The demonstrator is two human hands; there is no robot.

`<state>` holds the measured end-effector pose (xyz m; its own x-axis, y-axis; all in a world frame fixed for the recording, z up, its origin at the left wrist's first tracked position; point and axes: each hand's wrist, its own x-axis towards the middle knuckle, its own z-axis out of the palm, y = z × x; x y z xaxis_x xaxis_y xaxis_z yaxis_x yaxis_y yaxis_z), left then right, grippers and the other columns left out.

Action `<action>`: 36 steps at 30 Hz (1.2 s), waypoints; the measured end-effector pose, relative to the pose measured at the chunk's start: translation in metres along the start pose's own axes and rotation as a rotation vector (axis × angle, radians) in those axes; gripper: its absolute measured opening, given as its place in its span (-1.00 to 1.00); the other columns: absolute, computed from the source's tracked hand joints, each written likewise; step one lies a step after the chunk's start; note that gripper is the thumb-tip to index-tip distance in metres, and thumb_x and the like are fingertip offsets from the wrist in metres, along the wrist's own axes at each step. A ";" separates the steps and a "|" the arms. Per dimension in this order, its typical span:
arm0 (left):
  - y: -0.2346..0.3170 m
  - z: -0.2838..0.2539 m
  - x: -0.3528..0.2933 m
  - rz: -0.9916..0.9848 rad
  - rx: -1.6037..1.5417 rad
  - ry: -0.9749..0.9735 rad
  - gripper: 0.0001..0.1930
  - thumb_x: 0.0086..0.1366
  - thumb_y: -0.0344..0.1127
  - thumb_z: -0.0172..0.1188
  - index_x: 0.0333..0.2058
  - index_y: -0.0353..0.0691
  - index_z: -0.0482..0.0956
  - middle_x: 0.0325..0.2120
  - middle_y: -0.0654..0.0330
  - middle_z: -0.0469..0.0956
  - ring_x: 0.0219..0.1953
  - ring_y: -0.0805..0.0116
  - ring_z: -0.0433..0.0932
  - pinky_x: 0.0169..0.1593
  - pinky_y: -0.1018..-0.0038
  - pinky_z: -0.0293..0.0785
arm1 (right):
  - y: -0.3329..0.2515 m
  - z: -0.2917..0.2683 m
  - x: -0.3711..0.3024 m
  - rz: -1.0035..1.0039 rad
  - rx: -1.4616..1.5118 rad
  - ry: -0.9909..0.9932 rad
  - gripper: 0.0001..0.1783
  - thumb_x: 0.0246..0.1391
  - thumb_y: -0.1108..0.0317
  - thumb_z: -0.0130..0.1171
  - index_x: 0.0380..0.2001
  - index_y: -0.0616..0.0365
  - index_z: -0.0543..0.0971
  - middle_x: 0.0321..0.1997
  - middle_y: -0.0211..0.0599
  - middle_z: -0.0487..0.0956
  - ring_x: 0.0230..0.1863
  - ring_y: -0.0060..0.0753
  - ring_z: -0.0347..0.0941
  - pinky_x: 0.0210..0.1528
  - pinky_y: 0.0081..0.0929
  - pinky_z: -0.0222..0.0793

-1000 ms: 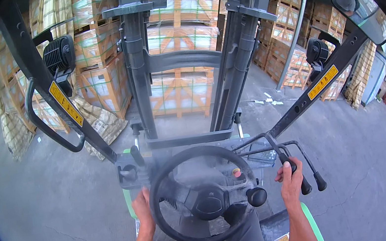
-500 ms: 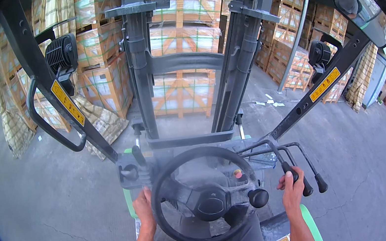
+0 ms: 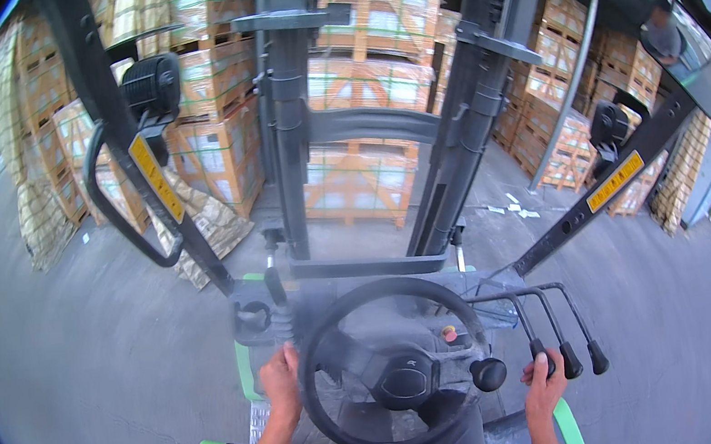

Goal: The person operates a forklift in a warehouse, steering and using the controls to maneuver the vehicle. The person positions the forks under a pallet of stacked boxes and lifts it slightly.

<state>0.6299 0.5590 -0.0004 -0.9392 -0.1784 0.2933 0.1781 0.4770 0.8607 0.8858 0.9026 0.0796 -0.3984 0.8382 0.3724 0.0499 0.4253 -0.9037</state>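
Observation:
I sit at a forklift's black steering wheel [image 3: 314, 403], which has a round spinner knob [image 3: 489, 374] at its lower right. My right hand [image 3: 545, 382] is closed on the black grip of the leftmost of three bent control levers [image 3: 521, 312]; the other two grips stand just right of it. My left hand [image 3: 281, 385] is curled with the thumb up, close beside the wheel's left rim and just below a booted lever [image 3: 276, 293]. Its fingers are mostly hidden, so what it grips cannot be made out.
The mast [image 3: 291, 130] rises ahead, with stacked wooden crates [image 3: 360, 189] beyond it. More crates [image 3: 214, 165] stand left, beside a plaid tarpaulin [image 3: 232, 227]. A pole [image 3: 570, 89] is at right. White scraps [image 3: 514, 209] lie on the concrete floor [image 3: 661, 296].
My right hand has drawn the leftmost lever back toward me, bringing its grip closer to level with the others. My left hand stays beside the wheel. The whole view has shifted slightly.

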 end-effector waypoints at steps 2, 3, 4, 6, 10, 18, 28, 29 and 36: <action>0.003 0.000 -0.002 0.039 -0.017 0.035 -0.56 0.46 -0.14 0.10 -0.56 -0.33 0.58 -0.67 -0.15 0.48 -0.66 -0.14 0.46 -0.49 0.08 0.34 | 0.003 0.000 -0.006 0.068 0.015 0.012 -0.59 0.37 0.22 0.10 0.07 0.37 0.44 -0.51 -0.27 0.54 -0.54 -0.52 0.45 -0.47 -0.52 0.40; 0.005 0.000 -0.003 0.035 -0.024 0.041 -0.56 0.46 -0.14 0.10 -0.57 -0.31 0.59 -0.68 -0.12 0.49 -0.66 -0.14 0.48 -0.49 0.08 0.35 | 0.004 0.000 -0.007 0.034 0.023 0.007 -0.58 0.38 0.21 0.09 0.07 0.37 0.43 -0.52 -0.28 0.53 -0.54 -0.52 0.45 -0.49 -0.53 0.40; 0.007 -0.001 -0.003 0.060 -0.007 0.059 -0.56 0.45 -0.15 0.11 -0.59 -0.27 0.59 -0.71 -0.06 0.50 -0.65 -0.11 0.52 -0.50 0.07 0.37 | 0.005 0.000 -0.008 0.054 0.022 0.013 -0.58 0.38 0.21 0.09 0.08 0.37 0.43 -0.53 -0.28 0.53 -0.55 -0.52 0.44 -0.50 -0.53 0.39; 0.011 -0.003 -0.004 0.097 0.002 0.072 -0.56 0.45 -0.16 0.12 -0.61 -0.27 0.57 -0.72 -0.06 0.49 -0.64 -0.12 0.53 -0.50 0.07 0.39 | 0.007 -0.001 -0.008 0.026 0.046 -0.001 -0.56 0.39 0.17 0.07 0.09 0.36 0.42 -0.56 -0.30 0.51 -0.58 -0.52 0.43 -0.54 -0.55 0.36; 0.018 -0.008 -0.005 0.078 -0.055 0.063 -0.61 0.41 -0.18 0.15 -0.60 -0.24 0.54 -0.71 -0.07 0.51 -0.61 -0.15 0.55 -0.48 0.02 0.43 | 0.012 -0.002 -0.005 0.007 0.022 -0.007 -0.53 0.40 0.12 0.07 0.10 0.35 0.42 -0.60 -0.33 0.48 -0.60 -0.55 0.40 -0.57 -0.58 0.32; 0.020 -0.014 -0.005 0.112 -0.065 0.113 -0.60 0.39 -0.16 0.16 -0.63 -0.22 0.52 -0.69 -0.06 0.54 -0.61 -0.15 0.56 -0.50 0.03 0.46 | -0.022 -0.009 -0.010 0.127 -0.425 -0.015 -0.49 0.42 0.02 -0.01 0.02 0.28 0.60 -0.23 -0.10 0.67 -0.23 -0.17 0.59 -0.15 -0.23 0.50; 0.017 -0.014 -0.004 0.103 -0.078 0.061 -0.65 0.37 -0.15 0.16 -0.59 -0.18 0.58 -0.70 -0.01 0.57 -0.64 -0.12 0.57 -0.53 0.01 0.48 | -0.003 -0.001 -0.009 0.037 -0.125 0.014 -0.54 0.43 0.00 -0.05 -0.16 0.27 0.47 -0.63 -0.35 0.45 -0.71 -0.51 0.38 -0.65 -0.56 0.26; 0.017 -0.014 -0.004 0.092 -0.074 0.045 -0.65 0.37 -0.16 0.16 -0.59 -0.18 0.58 -0.69 -0.01 0.57 -0.64 -0.12 0.57 -0.53 0.01 0.48 | 0.000 -0.001 -0.009 0.045 -0.117 0.010 -0.55 0.43 0.01 -0.04 -0.15 0.27 0.47 -0.63 -0.34 0.45 -0.71 -0.51 0.38 -0.65 -0.55 0.26; 0.017 -0.011 -0.003 0.141 -0.010 0.112 -0.63 0.39 -0.20 0.13 -0.61 -0.21 0.55 -0.72 -0.05 0.55 -0.65 -0.15 0.57 -0.52 0.02 0.49 | 0.016 -0.013 -0.022 0.079 -0.050 -0.011 -0.58 0.42 0.03 -0.01 -0.08 0.24 0.46 -0.62 -0.32 0.47 -0.71 -0.49 0.41 -0.67 -0.55 0.30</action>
<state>0.6383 0.5584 0.0176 -0.8663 -0.2052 0.4555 0.3095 0.4952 0.8118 0.9069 0.8957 0.0595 -0.4017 0.8661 0.2975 0.1270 0.3744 -0.9186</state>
